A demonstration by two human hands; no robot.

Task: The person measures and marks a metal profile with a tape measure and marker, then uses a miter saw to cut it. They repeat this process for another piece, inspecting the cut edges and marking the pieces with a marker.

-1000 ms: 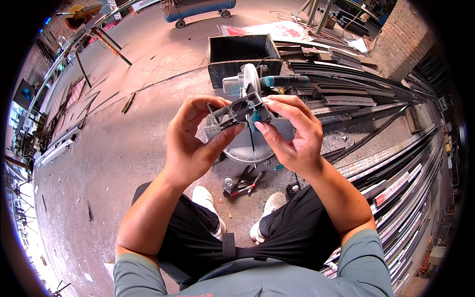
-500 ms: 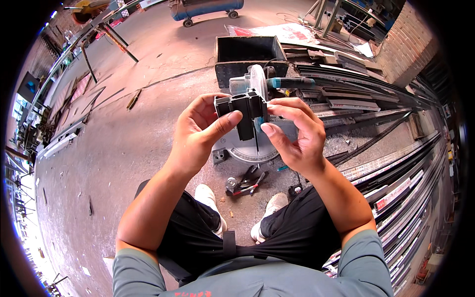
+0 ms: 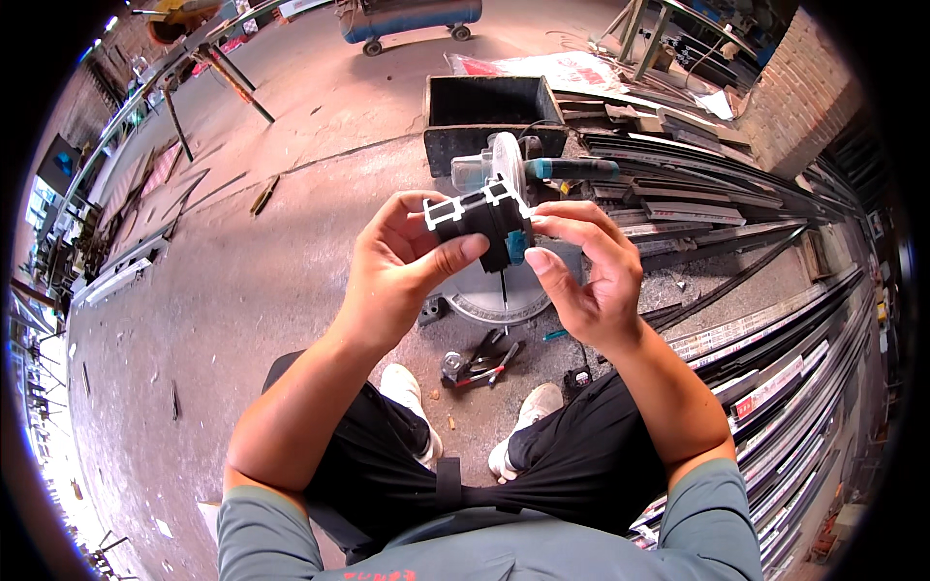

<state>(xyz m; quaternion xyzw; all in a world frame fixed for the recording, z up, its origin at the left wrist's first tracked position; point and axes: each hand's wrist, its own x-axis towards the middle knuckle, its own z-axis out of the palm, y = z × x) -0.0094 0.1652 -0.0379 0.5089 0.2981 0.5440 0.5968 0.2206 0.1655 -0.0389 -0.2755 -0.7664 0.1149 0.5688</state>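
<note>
Just above the centre of the frame, both hands meet on a short offcut of dark metal profile, its pale cut end with hollow chambers turned up toward the camera — held high and close, it seems, so the cross-section can be looked at. The left hand wraps it from the left, thumb laid across the front face and fingers curled round behind. The right hand pinches it from the right, fingertips narrowed on the edge where a small teal part shows; what that part is cannot be told. Directly beneath the hands on the concrete floor stands a miter saw, its round blade guard and teal handle just above the offcut, its turntable base just below. Nearer the person's white shoes lie red-handled pliers. Long dark profiles are stacked down the right side, and an open dark metal box sits behind the saw.
</note>
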